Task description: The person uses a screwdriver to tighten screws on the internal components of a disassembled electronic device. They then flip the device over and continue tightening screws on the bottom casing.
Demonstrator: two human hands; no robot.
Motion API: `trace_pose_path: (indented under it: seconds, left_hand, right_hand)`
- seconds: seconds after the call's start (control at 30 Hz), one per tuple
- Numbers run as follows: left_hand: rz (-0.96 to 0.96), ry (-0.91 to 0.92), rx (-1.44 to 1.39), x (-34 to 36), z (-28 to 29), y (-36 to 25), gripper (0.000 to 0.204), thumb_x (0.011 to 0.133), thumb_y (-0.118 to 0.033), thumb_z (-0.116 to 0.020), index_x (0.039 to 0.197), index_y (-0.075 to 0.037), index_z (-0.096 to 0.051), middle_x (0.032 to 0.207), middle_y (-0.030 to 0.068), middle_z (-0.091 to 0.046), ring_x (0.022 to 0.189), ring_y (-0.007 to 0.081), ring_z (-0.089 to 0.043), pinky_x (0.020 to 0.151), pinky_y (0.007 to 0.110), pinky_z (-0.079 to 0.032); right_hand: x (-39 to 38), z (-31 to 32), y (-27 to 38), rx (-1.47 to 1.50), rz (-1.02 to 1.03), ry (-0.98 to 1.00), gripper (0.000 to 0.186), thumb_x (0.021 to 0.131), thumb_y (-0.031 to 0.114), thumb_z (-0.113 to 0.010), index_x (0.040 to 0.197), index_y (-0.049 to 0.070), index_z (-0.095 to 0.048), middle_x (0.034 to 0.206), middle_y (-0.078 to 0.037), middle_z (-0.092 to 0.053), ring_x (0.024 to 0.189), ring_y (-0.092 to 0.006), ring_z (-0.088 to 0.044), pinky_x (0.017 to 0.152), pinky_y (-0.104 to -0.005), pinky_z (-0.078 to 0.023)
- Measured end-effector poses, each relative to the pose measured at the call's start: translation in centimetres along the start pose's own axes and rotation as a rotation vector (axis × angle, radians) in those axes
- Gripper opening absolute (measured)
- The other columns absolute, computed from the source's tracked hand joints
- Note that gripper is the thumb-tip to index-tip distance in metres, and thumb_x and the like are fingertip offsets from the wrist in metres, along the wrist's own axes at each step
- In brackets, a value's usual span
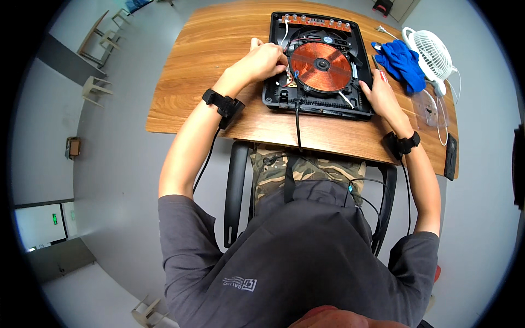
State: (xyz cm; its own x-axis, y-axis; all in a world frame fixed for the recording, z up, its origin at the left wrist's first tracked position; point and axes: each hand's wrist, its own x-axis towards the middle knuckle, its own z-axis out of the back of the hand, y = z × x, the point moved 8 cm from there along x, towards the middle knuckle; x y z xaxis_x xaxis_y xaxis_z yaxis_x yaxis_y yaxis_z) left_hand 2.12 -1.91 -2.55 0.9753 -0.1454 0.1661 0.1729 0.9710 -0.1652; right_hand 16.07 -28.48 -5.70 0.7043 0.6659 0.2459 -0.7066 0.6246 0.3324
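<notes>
Head view: coverless induction cooker housing (333, 111) flat on the wood desk (191, 76), straight ahead of the person, lying between both hands. Round copper coil (321, 76) on top, so no long axis of its own; housing looks near-square in this lens, its sides running roughly away from the person.

Key relation: coil sits immediately right of the left hand (265, 59), whose fingertips are at its left rim. Left hand is nearer; the right hand (381, 95) is at the housing's right edge, a small gap from the coil.

Left hand: fingers curled inward and down, can't tell if anything is pinched. Right hand: thumb by the housing edge, other fingers around or against a slim tool with a red-and-white handle (383, 76), likely a screwdriver; grip not clear.

In the way, I'd say: thin wires (296, 75) at the coil's left, loose white wire (346, 99) at its near right. Black cord (298, 123) drops over the near edge. Orange circuit strip (314, 22) along the far side. Right: blue cloth bundle (402, 63), white fan (431, 52), well apart from the coil.
</notes>
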Motion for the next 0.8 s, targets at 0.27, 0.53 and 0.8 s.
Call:
trace_pose_path:
  seconds: [0.27, 0.53, 0.8]
  left_hand:
    - [0.010, -0.006, 0.015, 0.6, -0.8, 0.8, 0.013, 0.086, -0.021, -0.072, 0.092, -0.013, -0.080, 0.089, 0.0095, -0.074, 0.091, 0.0271, -0.069, 0.087, 0.043, -0.033]
    - [0.127, 0.216, -0.027, 2.5, -1.1, 1.2, 0.015, 0.083, -0.025, -0.073, 0.085, -0.012, -0.079, 0.078, 0.0079, -0.074, 0.080, 0.0255, -0.069, 0.085, 0.046, -0.039]
    - [0.287, 0.373, -0.087, 3.9, -1.5, 2.2, 0.019, 0.074, -0.030, -0.078, 0.084, -0.014, -0.080, 0.083, 0.0061, -0.076, 0.087, 0.0232, -0.072, 0.086, 0.048, -0.048]
  right_hand:
    - [0.1, -0.2, 0.1, -0.010, 0.008, 0.002, 0.047, 0.098, 0.033, -0.065, 0.117, -0.007, -0.048, 0.093, -0.036, -0.066, 0.091, -0.0510, -0.066, 0.081, -0.0547, -0.052]
    - [0.0, -0.1, -0.1, -0.007, 0.002, 0.010, 0.048, 0.098, 0.033, -0.066, 0.116, -0.008, -0.048, 0.094, -0.036, -0.066, 0.092, -0.0507, -0.066, 0.081, -0.0534, -0.053]
    - [-0.2, 0.0, 0.2, -0.018, 0.002, 0.012, 0.049, 0.097, 0.034, -0.066, 0.119, -0.006, -0.049, 0.103, -0.035, -0.064, 0.097, -0.0501, -0.065, 0.082, -0.0523, -0.053]
